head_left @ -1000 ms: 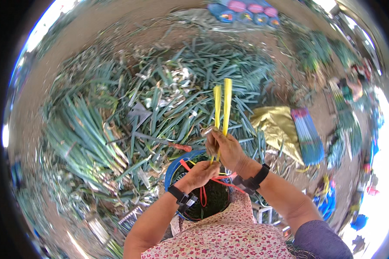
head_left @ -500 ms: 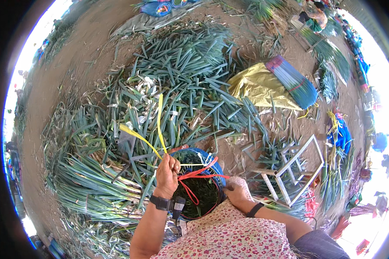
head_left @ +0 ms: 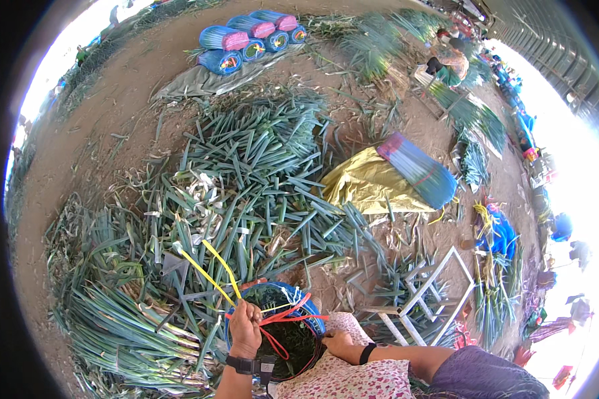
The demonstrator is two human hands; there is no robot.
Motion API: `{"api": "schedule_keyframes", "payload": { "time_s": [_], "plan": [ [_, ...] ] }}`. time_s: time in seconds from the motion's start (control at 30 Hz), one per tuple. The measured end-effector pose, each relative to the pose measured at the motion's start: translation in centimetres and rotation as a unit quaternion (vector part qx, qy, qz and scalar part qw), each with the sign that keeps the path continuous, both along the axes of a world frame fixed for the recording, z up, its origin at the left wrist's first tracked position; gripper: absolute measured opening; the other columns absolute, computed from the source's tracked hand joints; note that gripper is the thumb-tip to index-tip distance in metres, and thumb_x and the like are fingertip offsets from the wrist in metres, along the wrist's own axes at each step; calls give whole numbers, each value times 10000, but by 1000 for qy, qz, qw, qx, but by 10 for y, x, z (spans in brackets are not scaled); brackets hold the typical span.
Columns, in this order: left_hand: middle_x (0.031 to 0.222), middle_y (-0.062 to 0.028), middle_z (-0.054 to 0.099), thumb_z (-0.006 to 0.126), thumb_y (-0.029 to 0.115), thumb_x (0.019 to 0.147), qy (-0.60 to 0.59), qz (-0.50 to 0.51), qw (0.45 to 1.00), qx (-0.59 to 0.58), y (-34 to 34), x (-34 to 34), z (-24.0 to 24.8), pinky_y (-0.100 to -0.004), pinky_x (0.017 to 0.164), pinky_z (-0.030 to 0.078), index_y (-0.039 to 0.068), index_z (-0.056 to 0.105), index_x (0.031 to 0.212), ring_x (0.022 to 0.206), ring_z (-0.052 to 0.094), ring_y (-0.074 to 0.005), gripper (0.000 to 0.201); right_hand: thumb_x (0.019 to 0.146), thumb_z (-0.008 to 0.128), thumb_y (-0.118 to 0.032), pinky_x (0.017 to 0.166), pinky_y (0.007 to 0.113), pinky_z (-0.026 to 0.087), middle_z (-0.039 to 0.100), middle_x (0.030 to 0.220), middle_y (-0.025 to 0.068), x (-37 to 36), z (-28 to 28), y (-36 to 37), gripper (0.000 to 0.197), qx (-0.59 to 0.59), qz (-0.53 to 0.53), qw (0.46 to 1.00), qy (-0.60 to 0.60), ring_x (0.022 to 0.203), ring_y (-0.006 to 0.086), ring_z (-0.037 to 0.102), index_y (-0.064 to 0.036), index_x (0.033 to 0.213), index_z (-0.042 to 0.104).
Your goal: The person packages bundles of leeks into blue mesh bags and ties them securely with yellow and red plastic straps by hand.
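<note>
A round blue net bag (head_left: pixel 311 308) stands in front of me with its mouth up, dark green leaves (head_left: pixel 297 340) showing inside. Across the mouth runs a red plastic ribbon (head_left: pixel 293 311), with a loop hanging over the leaves. My left hand (head_left: pixel 245 326) is closed at the bag's left rim, gripping a yellow strap (head_left: pixel 214 284) whose two ends stick up; the red ribbon meets this hand too. At the right rim my right hand (head_left: pixel 339 342) is closed with its fingertips on the bag's edge, beside a flowered cloth (head_left: pixel 347 364) over my lap.
Cut leek tops (head_left: pixel 259 139) lie heaped ahead, whole leeks (head_left: pixel 123 332) at the left. A filled net bag (head_left: pixel 419 169) rests on a yellow sheet (head_left: pixel 356 183). A metal frame (head_left: pixel 439 292) stands right. Several packed bundles (head_left: pixel 253 36) and a person (head_left: pixel 451 63) are farther off.
The view has tilted upward, so the scene sits lower and slightly left, and more packed bundles show at the back. Both hands keep their places at the bag's rim.
</note>
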State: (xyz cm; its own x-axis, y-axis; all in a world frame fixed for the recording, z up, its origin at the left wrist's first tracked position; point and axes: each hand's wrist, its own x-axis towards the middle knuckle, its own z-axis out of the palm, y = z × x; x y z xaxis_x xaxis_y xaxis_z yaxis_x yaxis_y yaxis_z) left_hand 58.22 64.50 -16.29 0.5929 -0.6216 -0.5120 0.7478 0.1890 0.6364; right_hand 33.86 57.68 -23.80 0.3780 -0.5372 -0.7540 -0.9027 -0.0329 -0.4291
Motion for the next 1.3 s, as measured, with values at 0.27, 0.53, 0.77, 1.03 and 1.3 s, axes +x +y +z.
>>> {"api": "schedule_keyframes", "payload": {
  "time_s": [0.27, 0.53, 0.77, 1.03, 1.3],
  "plan": [
    [572, 11, 332, 384, 236, 924, -8, -43, 999, 25, -52, 1, -8, -241, 503, 314, 110, 348, 642, 535, 358, -112, 311, 739, 548, -98, 575, 328, 452, 571, 680, 88, -18, -12, -41, 87, -92, 86, 971, -204, 674, 209, 576, -57, 802, 591],
    [541, 29, 325, 431, 322, 898, -113, -245, 957, 108, -84, -37, 15, -243, 484, 257, 123, 334, 554, 507, 331, -99, 409, 705, 573, -105, 532, 293, 434, 534, 659, 26, -41, -47, -90, 151, -96, -84, 958, -257, 613, 155, 529, -52, 845, 578],
    [525, 26, 296, 425, 278, 891, -83, -275, 943, 166, -36, -20, 48, -245, 492, 264, 124, 319, 555, 506, 321, -100, 384, 732, 605, -109, 447, 266, 333, 446, 585, -12, -12, 9, -39, 89, 67, -413, 896, -150, 498, 102, 410, -52, 750, 539],
    [538, 4, 294, 388, 272, 901, -100, -277, 948, 121, 1, -16, 97, -262, 517, 261, 96, 287, 550, 531, 298, -115, 406, 716, 628, -108, 545, 286, 377, 522, 681, 25, 2, 40, -11, 157, 42, -333, 931, -144, 599, 129, 464, -31, 832, 556],
    [554, 9, 302, 374, 207, 916, -109, -298, 943, 95, 0, -17, 110, -261, 503, 270, 86, 290, 578, 508, 294, -108, 369, 745, 591, -213, 717, 398, 451, 596, 893, 132, 108, 115, -38, 248, -101, 191, 893, -394, 828, 310, 566, -66, 945, 586]
  ]
}}
